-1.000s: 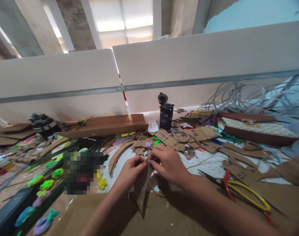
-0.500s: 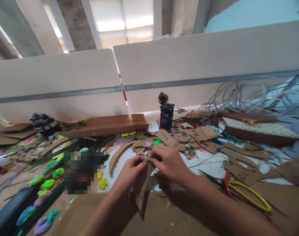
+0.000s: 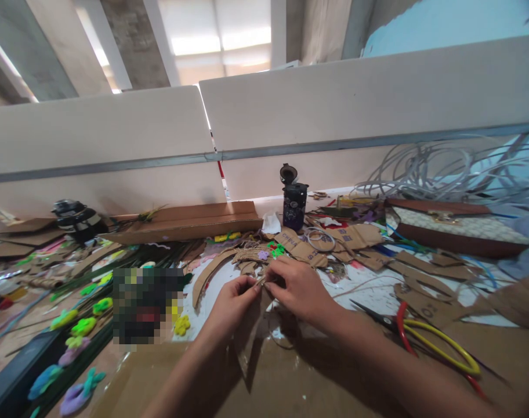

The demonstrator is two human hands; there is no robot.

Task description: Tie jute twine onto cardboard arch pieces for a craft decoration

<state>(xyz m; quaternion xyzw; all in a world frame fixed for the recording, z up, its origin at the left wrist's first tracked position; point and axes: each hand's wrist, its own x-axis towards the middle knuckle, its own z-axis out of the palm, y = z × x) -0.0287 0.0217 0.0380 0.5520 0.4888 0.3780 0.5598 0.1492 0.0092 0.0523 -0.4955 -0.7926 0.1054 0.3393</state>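
My left hand (image 3: 233,297) and my right hand (image 3: 298,290) meet at the middle of the view, fingertips pinched close together. Between them is the top of a brown pointed piece of cardboard (image 3: 247,342), whose tip hangs down toward me. Pale twine (image 3: 261,281) shows at the fingertips, and a thin loop (image 3: 282,346) of it droops below my right hand. The fingers partly hide how the twine sits on the cardboard. Just beyond the hands lie a curved cardboard strip (image 3: 212,268) and a green fuzzy flower (image 3: 278,250).
Scissors (image 3: 438,342) with red and yellow handles lie at right, blades toward my right forearm. A dark open-lidded bottle (image 3: 294,208) stands behind. Cardboard scraps (image 3: 355,237), a handbag (image 3: 456,229), fuzzy flowers (image 3: 84,326) and a dark box (image 3: 25,368) surround the work area.
Both hands stay at the same place, with only slight finger movement. The hanging cardboard tip has shifted a little to the left.
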